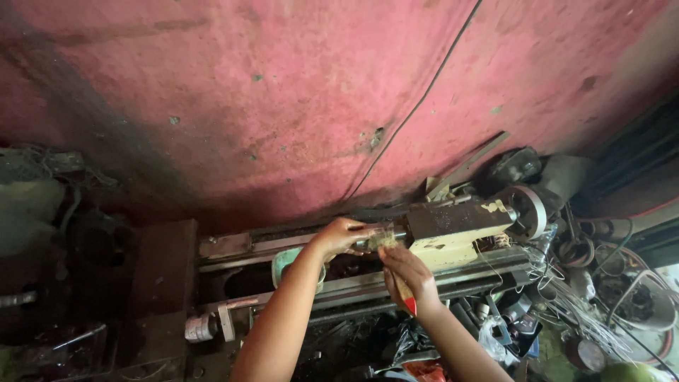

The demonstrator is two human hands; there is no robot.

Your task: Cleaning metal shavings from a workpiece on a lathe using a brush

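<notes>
A worn cream-coloured lathe tailstock (460, 230) sits on a long metal lathe bed (353, 283) below a pink wall. My left hand (339, 235) reaches in from below and grips the shiny spindle end sticking out of the tailstock's left side. My right hand (409, 272) holds a paintbrush (404, 290) with an orange-red handle; its pale bristles (382, 240) touch the spindle just beside my left fingers. A pale green bowl (286, 263) rests on the bed, partly hidden behind my left forearm.
A round handwheel (530, 211) caps the tailstock's right end. Tangled white wires (566, 297), a bucket (643, 301) and scrap crowd the right side. A dark metal block (166, 272) stands left of the bed. A black cable (417, 106) runs down the wall.
</notes>
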